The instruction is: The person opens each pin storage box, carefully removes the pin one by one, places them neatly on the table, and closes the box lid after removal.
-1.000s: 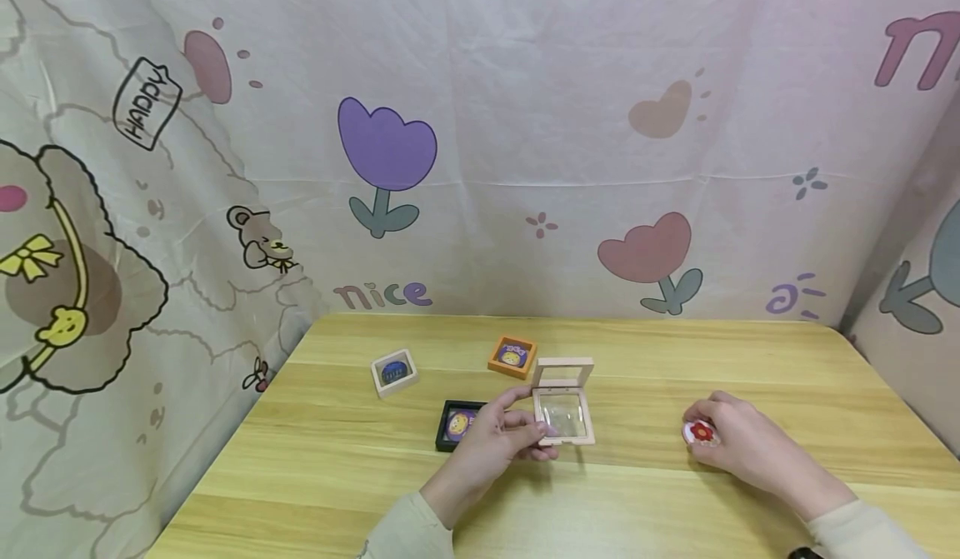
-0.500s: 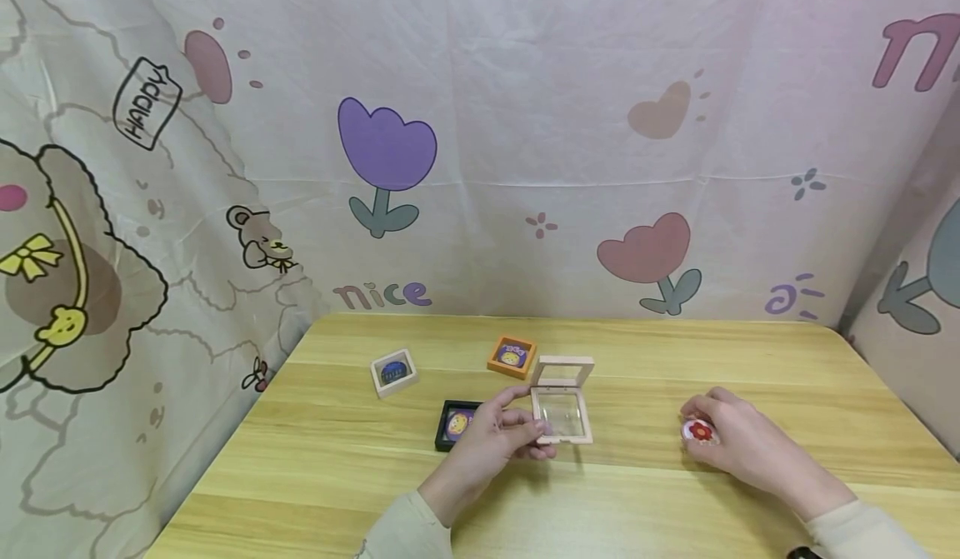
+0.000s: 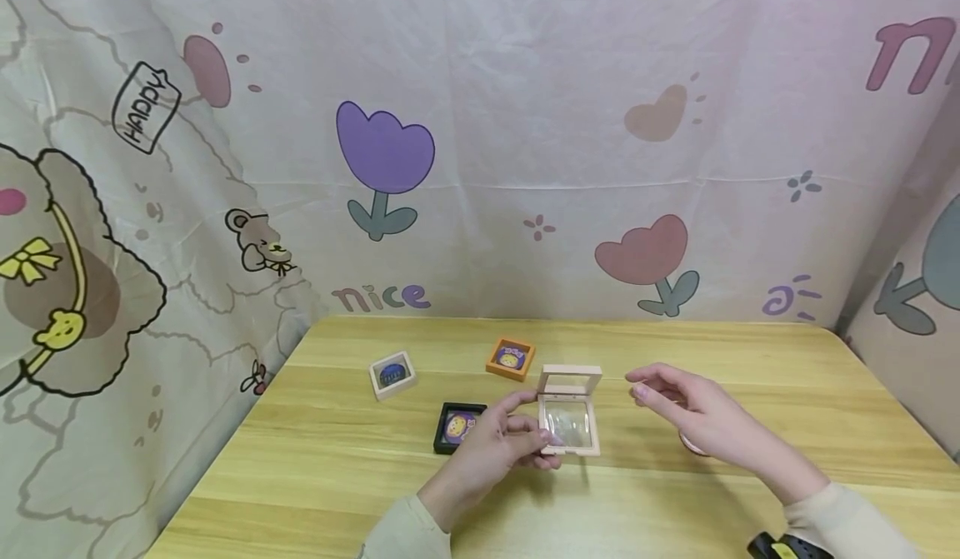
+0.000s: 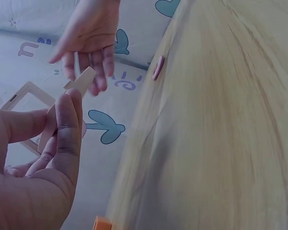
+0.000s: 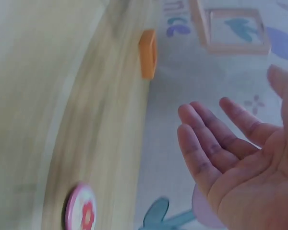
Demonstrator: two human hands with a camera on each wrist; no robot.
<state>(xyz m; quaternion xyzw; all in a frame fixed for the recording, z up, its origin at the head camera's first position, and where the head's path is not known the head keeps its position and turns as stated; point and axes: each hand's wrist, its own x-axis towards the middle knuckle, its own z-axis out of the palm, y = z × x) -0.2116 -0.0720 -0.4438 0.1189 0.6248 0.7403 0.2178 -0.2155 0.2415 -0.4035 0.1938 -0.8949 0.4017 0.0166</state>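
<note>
Above the table (image 3: pixel 300 476), steady the hinged frame (image 3: pixel 570 396) by its edge in the pinching left hand (image 3: pixel 504 442), approaching with the loosely spread right hand (image 3: pixel 693 409) clear of the transparent pane (image 3: pixel 567 427).

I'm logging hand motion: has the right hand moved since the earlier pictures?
Yes: in the head view, the right hand shifted left and up against the printed pink tulip.

Left hand (image 3: pixel 498 442) in pinch grip; right hand (image 3: pixel 693 409) apart, relaxed, fingers (image 5: pixel 198 158) slightly bent.
</note>
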